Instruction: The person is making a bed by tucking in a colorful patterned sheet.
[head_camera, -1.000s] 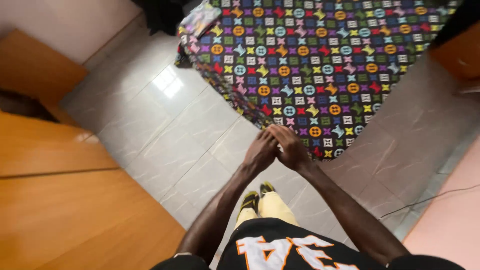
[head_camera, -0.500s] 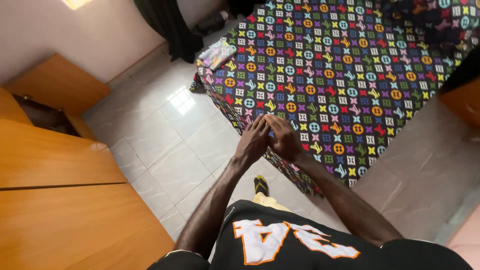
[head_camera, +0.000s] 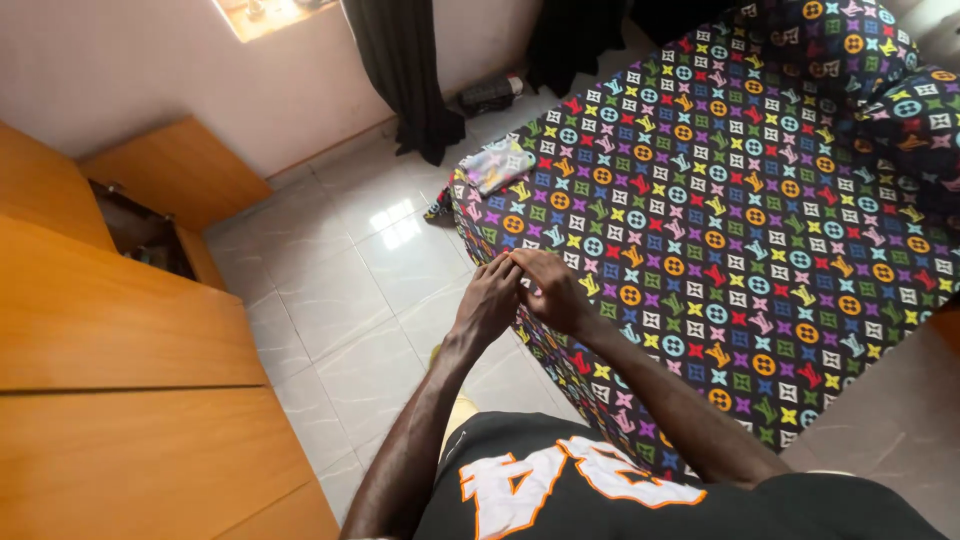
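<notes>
I see both hands meeting in the middle of the frame, over the near edge of the bed. My left hand (head_camera: 488, 303) and right hand (head_camera: 551, 291) touch at the fingertips, fingers loosely curled toward each other; I cannot tell whether anything small sits between them, and nothing shows in either grip. They hang just above the patterned bedsheet (head_camera: 760, 200), black with rows of coloured flower and star motifs, which fills the right half of the frame.

Against the frame half a second ago, the hands stay pressed together in much the same pose, but the view has swung: the bed now reaches further into the lower right, and more of its far end shows at the upper right. The small pale cloth (head_camera: 497, 166) on the bed's corner has slid from the upper middle toward the centre. The dark curtain (head_camera: 405, 70) at the top is now plainer, hanging down to the tiled floor (head_camera: 330, 290), and a dark object lies on the floor just right of it, too small to make out. The wooden cabinets (head_camera: 120, 330) still fill the left side. The yellow-and-black shoe seen earlier below the hands is nearly hidden now behind my left forearm.
</notes>
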